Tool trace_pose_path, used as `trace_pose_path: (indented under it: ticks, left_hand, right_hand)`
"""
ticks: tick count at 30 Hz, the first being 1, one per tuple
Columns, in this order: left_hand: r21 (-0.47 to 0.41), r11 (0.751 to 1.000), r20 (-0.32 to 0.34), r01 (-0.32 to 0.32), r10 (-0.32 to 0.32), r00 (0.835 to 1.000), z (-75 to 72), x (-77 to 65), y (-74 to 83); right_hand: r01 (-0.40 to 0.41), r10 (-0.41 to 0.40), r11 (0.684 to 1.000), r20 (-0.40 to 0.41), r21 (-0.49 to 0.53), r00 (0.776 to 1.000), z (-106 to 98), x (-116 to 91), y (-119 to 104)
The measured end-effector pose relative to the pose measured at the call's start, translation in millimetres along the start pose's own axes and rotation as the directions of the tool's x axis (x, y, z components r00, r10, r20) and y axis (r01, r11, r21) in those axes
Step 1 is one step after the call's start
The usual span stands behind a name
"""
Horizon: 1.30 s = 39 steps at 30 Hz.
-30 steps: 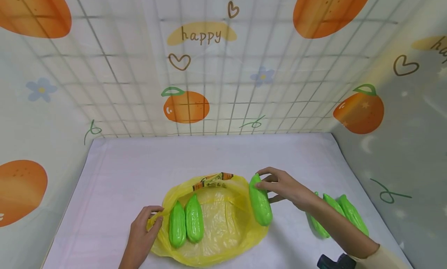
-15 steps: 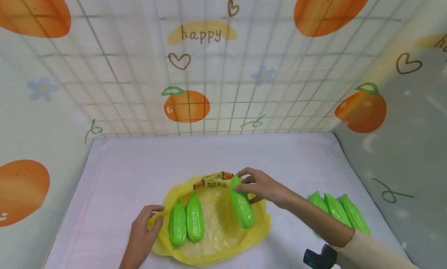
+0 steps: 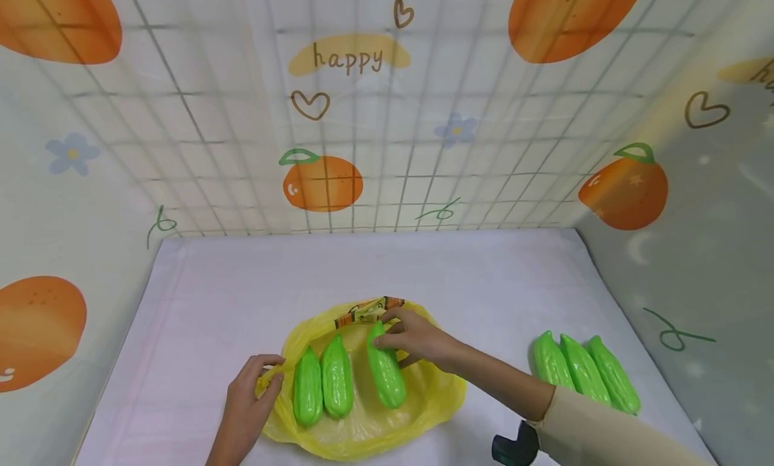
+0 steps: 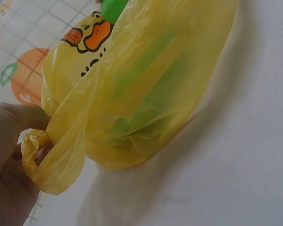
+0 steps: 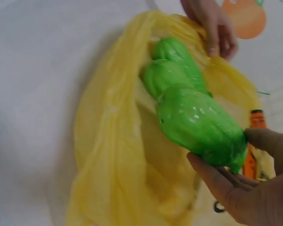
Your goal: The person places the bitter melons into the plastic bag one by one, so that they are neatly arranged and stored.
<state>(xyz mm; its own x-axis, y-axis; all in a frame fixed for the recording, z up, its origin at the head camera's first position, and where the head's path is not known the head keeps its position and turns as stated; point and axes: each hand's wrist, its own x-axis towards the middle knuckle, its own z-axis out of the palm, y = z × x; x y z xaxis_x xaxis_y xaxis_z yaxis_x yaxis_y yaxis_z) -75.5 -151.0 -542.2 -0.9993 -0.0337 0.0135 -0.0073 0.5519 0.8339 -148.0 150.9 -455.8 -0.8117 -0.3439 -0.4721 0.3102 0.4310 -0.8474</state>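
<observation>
A yellow plastic bag (image 3: 423,412) lies spread open on the table. Two glossy green toy vegetables, shaped like bitter melons, rest side by side in its left part, the nearer-left one (image 3: 308,389) beside its neighbour (image 3: 336,377). My left hand (image 3: 249,399) pinches the bag's left rim; in the left wrist view the thumb and fingers hold a bunched loop of the plastic (image 4: 61,160). Inside the bag's mouth, my right hand (image 3: 417,338) grips a third green vegetable (image 3: 387,368) by its narrow upper end. The right wrist view shows that vegetable (image 5: 198,122) between thumb and fingers.
Three more green vegetables (image 3: 583,368) lie in a row on the white table (image 3: 211,285) at the right, partly behind the right sleeve (image 3: 592,426). Printed cloth walls (image 3: 375,137) with a grid and oranges enclose the back and sides.
My right hand has carried the green vegetable leftward from the bag's right rim to over its middle, and lower. The left hand keeps its place on the rim.
</observation>
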Motion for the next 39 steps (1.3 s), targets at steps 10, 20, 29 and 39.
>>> trace_pose_path:
  ticks: [10, 20, 29, 39]
  left_hand:
    - [0.005, 1.0, 0.002, 0.011, -0.011, 1.0, 0.9, -1.1, -1.2]
    - [0.004, 1.0, 0.001, -0.004, 0.004, 1.0, 1.4, -1.5, -2.4]
    - [0.009, 1.0, -0.003, -0.01, 0.01, 1.0, 0.5, -1.4, -2.1]
    - [0.028, 0.999, -0.006, -0.023, 0.023, 1.0, -0.7, -1.2, -0.3]
  right_hand:
    - [-0.098, 0.101, 0.991, -0.028, 0.092, 0.995, 24.8, 15.4, 11.8]
    - [-0.111, 0.116, 0.988, -0.045, 0.107, 0.992, 37.7, 22.0, 14.4]
    - [-0.1, 0.105, 0.992, -0.068, 0.077, 0.992, 47.3, 27.3, 22.5]
    - [-0.094, 0.097, 0.995, -0.096, 0.04, 0.991, 52.1, 28.6, 24.2]
